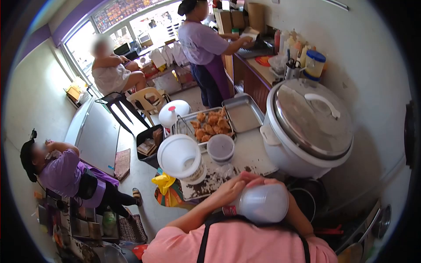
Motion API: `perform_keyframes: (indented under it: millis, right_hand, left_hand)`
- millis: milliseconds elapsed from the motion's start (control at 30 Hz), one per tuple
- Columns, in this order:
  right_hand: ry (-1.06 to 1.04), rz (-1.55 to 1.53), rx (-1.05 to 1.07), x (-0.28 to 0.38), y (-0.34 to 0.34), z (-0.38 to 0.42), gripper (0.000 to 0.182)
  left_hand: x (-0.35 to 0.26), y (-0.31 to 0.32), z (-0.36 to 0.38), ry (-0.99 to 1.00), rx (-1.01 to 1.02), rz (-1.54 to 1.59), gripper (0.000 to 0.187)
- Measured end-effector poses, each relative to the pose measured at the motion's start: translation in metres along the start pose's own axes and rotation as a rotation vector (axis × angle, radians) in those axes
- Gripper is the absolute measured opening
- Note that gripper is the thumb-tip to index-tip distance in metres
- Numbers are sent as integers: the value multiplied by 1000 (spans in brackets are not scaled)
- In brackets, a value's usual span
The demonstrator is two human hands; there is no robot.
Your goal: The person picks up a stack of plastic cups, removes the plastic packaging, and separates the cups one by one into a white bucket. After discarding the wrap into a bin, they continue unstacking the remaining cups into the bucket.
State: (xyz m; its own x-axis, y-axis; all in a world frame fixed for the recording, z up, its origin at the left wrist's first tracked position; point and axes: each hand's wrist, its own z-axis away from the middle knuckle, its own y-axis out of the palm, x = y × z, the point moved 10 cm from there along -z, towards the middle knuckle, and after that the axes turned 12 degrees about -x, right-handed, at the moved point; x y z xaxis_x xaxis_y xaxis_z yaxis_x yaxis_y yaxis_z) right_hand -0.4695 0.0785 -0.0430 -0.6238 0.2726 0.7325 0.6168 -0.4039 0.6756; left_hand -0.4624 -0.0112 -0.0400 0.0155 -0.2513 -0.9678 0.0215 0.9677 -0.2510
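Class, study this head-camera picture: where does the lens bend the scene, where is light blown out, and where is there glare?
Head view: a fisheye lens curves the walls and leaves black corners; the window at the top left is overexposed; glare streaks the rice cooker lid; the hands on the plastic bottle at the bottom look sharp enough.

I'm looking into a small food-shop kitchen: a big rice cooker [307,127] at the right, a tray of fried pieces [210,125] on the near counter, sauce bottles [291,44] far right, a menu board [120,11] above the far window.
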Motion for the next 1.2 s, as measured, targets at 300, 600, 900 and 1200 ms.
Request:
perform_keyframes:
  millis: [300,600,900,1200]
  right_hand:
    - [-206,246,181,13,6,-6,58]
    - [-274,297,148,25,13,-1,52]
    - [-235,255,29,38,15,12,49]
    - [-273,94,-327,47,-3,20,74]
  left_hand:
    - [30,0,6,-180,5,213,34]
    - [23,-1,7,-92,-40,63,36]
    - [-10,-11,9,-29,-107,78,36]
    - [-107,-14,18,488,-226,-155,42]
